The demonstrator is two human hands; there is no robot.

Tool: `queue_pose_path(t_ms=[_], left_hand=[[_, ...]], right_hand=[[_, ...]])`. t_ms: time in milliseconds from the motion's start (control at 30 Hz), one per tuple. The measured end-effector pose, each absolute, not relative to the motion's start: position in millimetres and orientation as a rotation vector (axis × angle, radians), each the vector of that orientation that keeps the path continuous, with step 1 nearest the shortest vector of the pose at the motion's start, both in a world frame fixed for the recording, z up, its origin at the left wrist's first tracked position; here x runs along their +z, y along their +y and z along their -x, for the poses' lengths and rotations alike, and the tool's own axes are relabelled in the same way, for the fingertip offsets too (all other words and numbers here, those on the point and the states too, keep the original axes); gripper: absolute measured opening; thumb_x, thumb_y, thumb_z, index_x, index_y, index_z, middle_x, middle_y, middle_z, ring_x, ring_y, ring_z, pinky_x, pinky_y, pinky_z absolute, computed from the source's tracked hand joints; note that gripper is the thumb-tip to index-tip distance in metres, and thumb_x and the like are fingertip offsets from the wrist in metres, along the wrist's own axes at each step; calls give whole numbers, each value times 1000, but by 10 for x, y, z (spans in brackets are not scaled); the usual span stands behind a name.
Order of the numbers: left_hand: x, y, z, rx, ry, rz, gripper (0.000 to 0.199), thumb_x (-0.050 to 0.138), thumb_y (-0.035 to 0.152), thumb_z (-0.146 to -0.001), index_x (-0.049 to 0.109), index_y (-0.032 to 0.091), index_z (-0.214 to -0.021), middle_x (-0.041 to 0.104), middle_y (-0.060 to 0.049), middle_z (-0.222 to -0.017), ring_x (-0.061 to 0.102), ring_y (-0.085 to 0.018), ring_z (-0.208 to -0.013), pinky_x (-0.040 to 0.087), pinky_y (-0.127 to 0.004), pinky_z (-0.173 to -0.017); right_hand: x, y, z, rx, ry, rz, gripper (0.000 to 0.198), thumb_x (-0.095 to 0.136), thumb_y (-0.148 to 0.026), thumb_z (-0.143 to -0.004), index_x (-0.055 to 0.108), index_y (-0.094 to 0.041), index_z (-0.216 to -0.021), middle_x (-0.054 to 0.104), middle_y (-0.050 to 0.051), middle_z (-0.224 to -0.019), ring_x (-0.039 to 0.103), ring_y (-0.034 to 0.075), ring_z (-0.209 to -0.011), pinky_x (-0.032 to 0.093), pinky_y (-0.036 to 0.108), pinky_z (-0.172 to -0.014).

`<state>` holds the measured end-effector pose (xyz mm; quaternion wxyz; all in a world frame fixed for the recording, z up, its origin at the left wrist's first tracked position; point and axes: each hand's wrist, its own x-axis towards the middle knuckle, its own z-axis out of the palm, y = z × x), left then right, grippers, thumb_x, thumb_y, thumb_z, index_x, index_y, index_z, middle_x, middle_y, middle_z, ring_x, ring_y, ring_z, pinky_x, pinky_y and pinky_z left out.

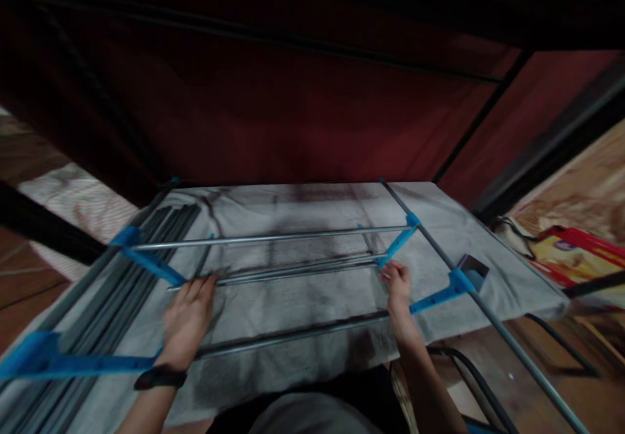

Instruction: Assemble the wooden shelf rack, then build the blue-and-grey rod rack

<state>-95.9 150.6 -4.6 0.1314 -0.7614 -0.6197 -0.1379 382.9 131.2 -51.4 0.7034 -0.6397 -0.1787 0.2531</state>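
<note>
Both hands grip one metal rod [293, 271]: left hand [188, 317] and right hand [399, 287] curled around its ends, grey cloth [312, 317] beneath, open floor to the right.

The left hand [188, 317] and right hand [398, 287] are gripping opposite ends of a thin grey metal rod [293, 271], which is lying above a grey fabric shelf sheet [303, 304]. Blue plastic connectors [398, 242] are joining neighbouring rods beside it.

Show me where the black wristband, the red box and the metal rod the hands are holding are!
black wristband [160, 377], head view, middle of the band.
red box [583, 242], head view, its top edge.
metal rod [293, 270], head view, its midpoint.
</note>
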Motion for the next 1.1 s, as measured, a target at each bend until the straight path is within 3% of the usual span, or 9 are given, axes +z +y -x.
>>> queue_pose_path(t_ms=[133,333,733,900,1000,1100], left_hand=[[-18,1512,916,-400,-1852,2210,41,34,15,-94,60,15,-126,67,-10,-113,56,-26,-109,46,-36,-92],[-32,1507,894,-450,-1879,2219,42,39,10,-91,60,16,-127,66,-12,-116,55,-26,-110,47,-37,-92],[-1,1537,871,-443,-1878,2176,43,38,8,-92,61,15,-128,65,-11,-113,54,-26,-108,46,-36,-92],[-21,1547,885,-448,-1866,2179,42,37,12,-93,59,16,-129,65,-11,-113,54,-26,-110,45,-36,-93],[-9,1558,895,-453,-1851,2173,42,36,14,-94,57,16,-130,65,-11,-112,54,-26,-111,44,-36,-93],[15,1581,904,-431,-1828,2189,40,36,18,-95,57,14,-128,65,-11,-112,54,-27,-110,46,-37,-91]], right_hand=[[-610,1305,-4048,455,-486,1512,48,69,-37,-62,55,-25,-107,55,1,-118,58,12,-85,53,25,-70],[-723,1358,-4092,634,-639,1473,54,71,-41,-63,56,-25,-113,57,2,-113,63,14,-80,57,31,-72],[-725,1307,-4052,642,-703,1539,72,74,-40,-61,51,-28,-129,52,6,-133,62,12,-77,56,27,-65],[-723,1291,-3916,634,-664,1543,79,73,-42,-60,48,-30,-134,48,7,-141,63,16,-88,56,28,-66],[-736,1220,-3682,607,-521,1509,70,69,-40,-61,50,-28,-127,51,6,-135,62,16,-90,56,29,-66],[-690,1164,-3383,705,-442,1402,45,70,-31,-61,59,-27,-105,63,-1,-107,60,12,-78,54,24,-65]])
